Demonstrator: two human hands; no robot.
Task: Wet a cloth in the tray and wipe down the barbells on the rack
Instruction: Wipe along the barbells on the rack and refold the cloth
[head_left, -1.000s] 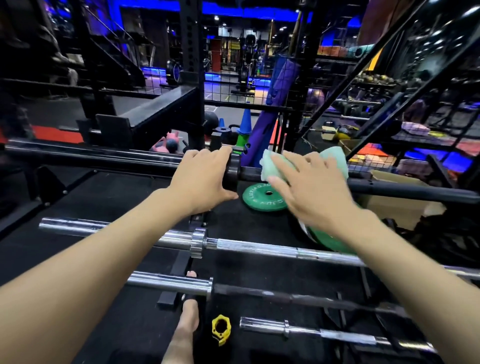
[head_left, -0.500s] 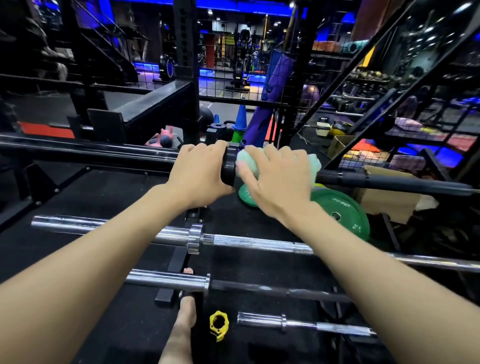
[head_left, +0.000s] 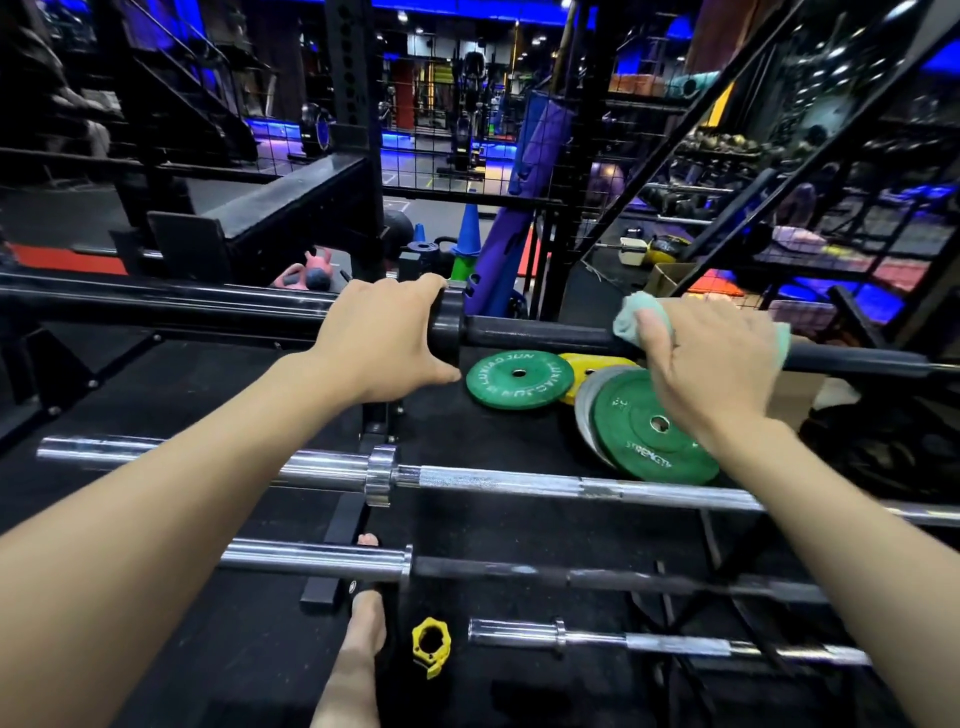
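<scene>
A black barbell (head_left: 540, 336) lies across the top of the rack. My left hand (head_left: 384, 343) grips its sleeve just left of the collar (head_left: 445, 327). My right hand (head_left: 706, 364) wraps a pale green cloth (head_left: 631, 317) around the black shaft, well right of the collar. Below it lie a chrome barbell (head_left: 519, 480), a second bar with a chrome sleeve and dark shaft (head_left: 519, 569), and a short chrome bar (head_left: 649, 640). No tray is in view.
Green weight plates (head_left: 519, 379) (head_left: 652, 426) and a yellow plate (head_left: 587, 364) lie on the black floor behind the bars. A yellow collar clip (head_left: 430, 647) sits by my foot (head_left: 358, 649). Slanted black rack struts (head_left: 691, 156) rise at the right.
My right hand slid the cloth rightwards along the black shaft, away from the collar, uncovering the plates below. My left hand kept its grip on the sleeve.
</scene>
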